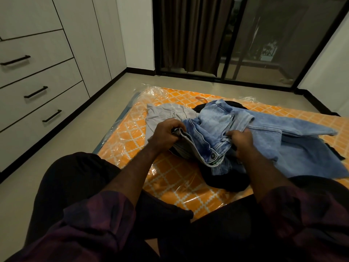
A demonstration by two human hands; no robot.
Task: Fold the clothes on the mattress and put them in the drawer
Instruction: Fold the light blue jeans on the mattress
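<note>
A pair of light blue jeans [264,137] lies crumpled across an orange patterned mattress [170,178] wrapped in clear plastic. My left hand [166,135] grips the waistband at its left end. At the waistband's right side, near the button, my right hand [243,142] holds the denim. A grey shirt [162,114] lies behind my left hand. Dark clothes [226,180] show under the jeans. A white cabinet with three shut drawers [37,91], each with a black handle, stands at the left.
The mattress lies on a pale floor [117,95]. A sliding glass door [264,44] with a dark curtain [190,35] fills the far wall. My knees in dark trousers rest at the mattress's near edge.
</note>
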